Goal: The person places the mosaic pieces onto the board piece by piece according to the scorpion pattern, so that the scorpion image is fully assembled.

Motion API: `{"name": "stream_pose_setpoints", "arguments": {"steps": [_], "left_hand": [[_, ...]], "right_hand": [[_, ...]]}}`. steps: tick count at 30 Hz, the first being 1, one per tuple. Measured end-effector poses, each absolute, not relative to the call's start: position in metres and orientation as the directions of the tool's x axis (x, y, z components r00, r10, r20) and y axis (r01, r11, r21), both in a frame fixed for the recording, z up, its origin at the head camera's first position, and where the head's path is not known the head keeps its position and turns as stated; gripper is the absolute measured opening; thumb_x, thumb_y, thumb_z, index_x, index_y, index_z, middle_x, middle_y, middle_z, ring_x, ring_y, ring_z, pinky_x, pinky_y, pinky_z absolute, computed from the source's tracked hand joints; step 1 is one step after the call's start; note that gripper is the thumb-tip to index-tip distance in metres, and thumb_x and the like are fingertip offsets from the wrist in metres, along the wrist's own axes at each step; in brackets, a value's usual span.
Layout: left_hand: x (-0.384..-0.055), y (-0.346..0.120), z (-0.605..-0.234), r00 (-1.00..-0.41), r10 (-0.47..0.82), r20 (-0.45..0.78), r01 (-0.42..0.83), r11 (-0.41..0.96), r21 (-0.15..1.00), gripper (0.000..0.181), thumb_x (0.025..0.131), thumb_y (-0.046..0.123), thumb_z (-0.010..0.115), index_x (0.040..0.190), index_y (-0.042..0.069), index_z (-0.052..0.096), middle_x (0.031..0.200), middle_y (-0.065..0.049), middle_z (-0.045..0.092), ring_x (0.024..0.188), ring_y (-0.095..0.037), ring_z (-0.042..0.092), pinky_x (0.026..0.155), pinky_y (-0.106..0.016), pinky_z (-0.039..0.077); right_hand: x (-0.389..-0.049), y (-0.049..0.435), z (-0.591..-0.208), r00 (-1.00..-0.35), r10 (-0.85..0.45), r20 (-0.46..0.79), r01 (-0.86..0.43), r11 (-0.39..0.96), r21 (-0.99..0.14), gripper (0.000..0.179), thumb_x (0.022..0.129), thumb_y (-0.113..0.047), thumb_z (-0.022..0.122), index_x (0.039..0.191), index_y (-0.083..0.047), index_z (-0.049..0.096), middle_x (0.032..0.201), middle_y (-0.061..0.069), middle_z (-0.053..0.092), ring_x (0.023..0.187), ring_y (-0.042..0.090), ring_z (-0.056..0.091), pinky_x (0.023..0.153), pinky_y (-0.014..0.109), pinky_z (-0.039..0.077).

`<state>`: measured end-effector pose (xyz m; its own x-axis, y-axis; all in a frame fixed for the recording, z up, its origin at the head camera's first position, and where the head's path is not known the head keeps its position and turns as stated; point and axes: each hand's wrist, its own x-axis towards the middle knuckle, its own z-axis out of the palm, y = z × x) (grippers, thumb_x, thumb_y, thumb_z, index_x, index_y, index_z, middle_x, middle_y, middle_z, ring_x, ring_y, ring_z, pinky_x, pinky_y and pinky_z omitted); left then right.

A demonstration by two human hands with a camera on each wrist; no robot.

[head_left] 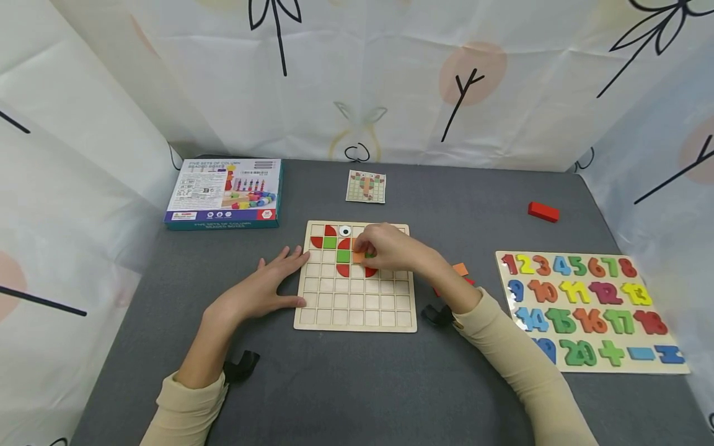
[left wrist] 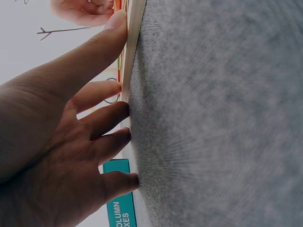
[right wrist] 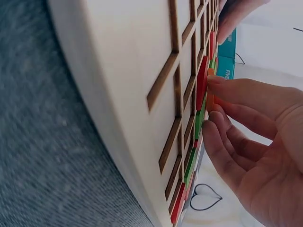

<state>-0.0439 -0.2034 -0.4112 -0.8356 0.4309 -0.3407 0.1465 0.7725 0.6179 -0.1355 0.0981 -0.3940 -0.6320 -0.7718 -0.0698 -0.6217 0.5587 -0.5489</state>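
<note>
A wooden grid board point(head_left: 357, 300) lies on the table with red rounded tiles point(head_left: 317, 241), green square tiles point(head_left: 330, 243) and a white tile with a black dot point(head_left: 345, 231) in its upper cells. Over the upper middle of the grid, my right hand point(head_left: 390, 246) pinches an orange tile point(right wrist: 211, 90) between thumb and fingers, close against the green and red tiles. My left hand point(head_left: 259, 288) is spread beside the board, its thumb and fingertips touching the left edge. In the left wrist view, that thumb point(left wrist: 116, 21) rests at the board's side.
Right of the board, loose orange point(head_left: 460, 269) and red tiles lie partly behind my right forearm. A pattern card point(head_left: 365, 187) sits beyond the board, a boxed set point(head_left: 223, 193) back left. A number puzzle point(head_left: 580, 310) and a red block point(head_left: 543, 212) are at right.
</note>
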Motion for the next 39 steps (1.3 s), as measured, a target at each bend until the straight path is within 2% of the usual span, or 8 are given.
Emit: {"name": "stream_pose_setpoints", "arguments": {"steps": [5,15,28,39], "left_hand": [[-0.043,-0.203,-0.411,-0.836,0.431,-0.338,0.151,0.774,0.615,0.097,0.096,0.029,0.085,0.173,0.013,0.029,0.182,-0.019,0.019,0.171,-0.047,0.007,0.129,-0.081,0.004],[-0.044,-0.204,-0.413,-0.835,0.426,-0.349,0.143,0.780,0.609,0.098,0.096,0.031,0.085,0.173,0.013,0.028,0.182,-0.018,0.018,0.171,-0.046,0.005,0.130,-0.081,0.002],[-0.044,-0.205,-0.415,-0.837,0.424,-0.345,0.143,0.780,0.610,0.098,0.095,0.031,0.085,0.173,0.012,0.029,0.182,-0.019,0.019,0.171,-0.047,0.006,0.129,-0.082,0.002],[-0.044,-0.203,-0.415,-0.838,0.420,-0.348,0.144,0.786,0.601,0.099,0.095,0.032,0.086,0.173,0.013,0.028,0.182,-0.018,0.018,0.171,-0.046,0.006,0.130,-0.081,0.003]], "right_hand": [[-0.135,0.095,-0.394,-0.624,-0.778,-0.074,-0.624,0.552,-0.553,0.010,0.096,-0.008,0.080,0.105,-0.004,0.082,0.097,0.008,0.080,0.085,0.021,0.071,0.081,0.031,0.059],[-0.129,0.104,-0.395,-0.641,-0.766,-0.044,-0.620,0.551,-0.559,0.018,0.094,-0.007,0.082,0.112,-0.003,0.081,0.109,0.011,0.080,0.090,0.020,0.074,0.083,0.031,0.062],[-0.128,0.099,-0.399,-0.649,-0.760,-0.026,-0.623,0.551,-0.556,0.010,0.096,-0.005,0.079,0.106,-0.003,0.081,0.103,0.011,0.079,0.087,0.016,0.073,0.081,0.027,0.061],[-0.116,0.141,-0.388,-0.735,-0.677,-0.013,-0.552,0.610,-0.568,0.016,0.095,-0.010,0.083,0.109,-0.004,0.081,0.101,0.007,0.080,0.086,0.016,0.071,0.081,0.035,0.061]]}}
